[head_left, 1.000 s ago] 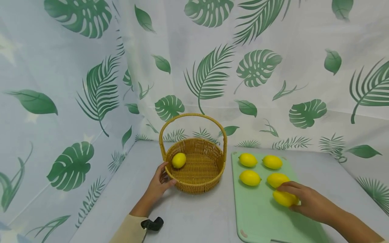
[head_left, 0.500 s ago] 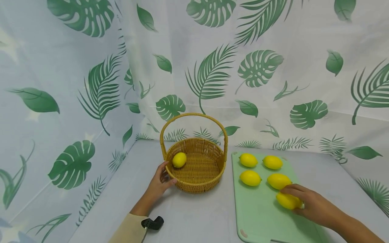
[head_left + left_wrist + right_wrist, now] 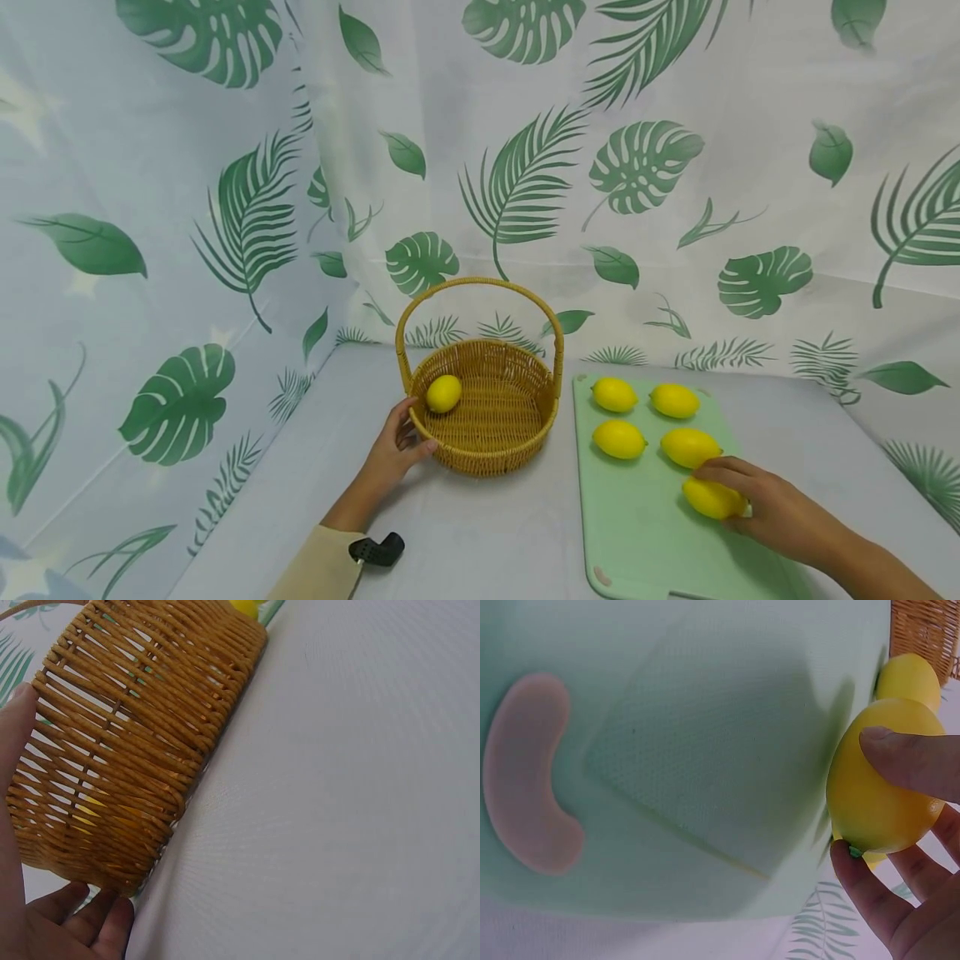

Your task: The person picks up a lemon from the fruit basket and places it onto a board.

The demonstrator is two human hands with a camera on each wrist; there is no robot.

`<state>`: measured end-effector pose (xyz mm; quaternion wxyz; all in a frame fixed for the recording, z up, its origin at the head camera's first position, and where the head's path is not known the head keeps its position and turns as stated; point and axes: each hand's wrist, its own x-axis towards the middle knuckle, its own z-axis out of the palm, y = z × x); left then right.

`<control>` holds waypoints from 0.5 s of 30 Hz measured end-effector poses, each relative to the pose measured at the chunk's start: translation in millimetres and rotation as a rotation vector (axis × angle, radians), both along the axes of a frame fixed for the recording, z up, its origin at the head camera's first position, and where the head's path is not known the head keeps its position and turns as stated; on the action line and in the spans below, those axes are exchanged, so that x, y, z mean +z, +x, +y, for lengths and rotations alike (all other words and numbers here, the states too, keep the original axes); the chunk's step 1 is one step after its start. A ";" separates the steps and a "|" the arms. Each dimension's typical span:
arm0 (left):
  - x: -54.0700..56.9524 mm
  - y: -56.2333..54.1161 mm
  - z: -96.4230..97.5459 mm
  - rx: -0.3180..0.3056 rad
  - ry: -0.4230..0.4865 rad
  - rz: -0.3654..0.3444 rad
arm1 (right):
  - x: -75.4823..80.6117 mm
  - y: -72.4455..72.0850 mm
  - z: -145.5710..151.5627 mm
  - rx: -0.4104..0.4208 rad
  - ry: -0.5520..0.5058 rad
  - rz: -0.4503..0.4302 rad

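Observation:
A round brown wicker basket [image 3: 480,454] with a tall hoop handle stands on the table, a single yellow lemon [image 3: 444,393] inside at its left. My left hand [image 3: 393,450] holds the basket's left side; in the left wrist view its thumb lies near the rim and its fingertips touch the lower wall. Over at the right, my right hand [image 3: 780,508] pinches another lemon [image 3: 881,780] between thumb and fingers. Whether that lemon touches the light green cutting board [image 3: 637,525] under it, I cannot tell. Several more lemons lie on the board's far half, one [image 3: 690,448] close beside my fingertips.
A white table [image 3: 487,533] carries the basket and board, which stand a short gap apart. Leaf-printed cloth [image 3: 525,167] hangs behind and along the left. A black device [image 3: 377,550] sits on my left wrist at the sleeve.
My right hand has shifted slightly right with the lemon, which now sits a little apart from its neighbour. The left hand and the basket have stayed in place.

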<state>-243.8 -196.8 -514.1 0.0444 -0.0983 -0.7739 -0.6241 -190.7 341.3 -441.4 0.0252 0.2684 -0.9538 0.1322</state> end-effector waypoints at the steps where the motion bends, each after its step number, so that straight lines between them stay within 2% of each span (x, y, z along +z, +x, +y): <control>1: 0.2 -0.1 0.1 0.001 0.003 -0.005 | -0.6 0.3 0.1 0.001 0.003 0.018; 10: 2.1 0.1 0.5 0.002 0.005 -0.015 | -9.6 1.3 0.7 0.024 0.001 0.178; 15: 2.0 0.3 0.9 0.006 0.004 -0.020 | -11.8 0.3 2.0 0.044 -0.013 0.203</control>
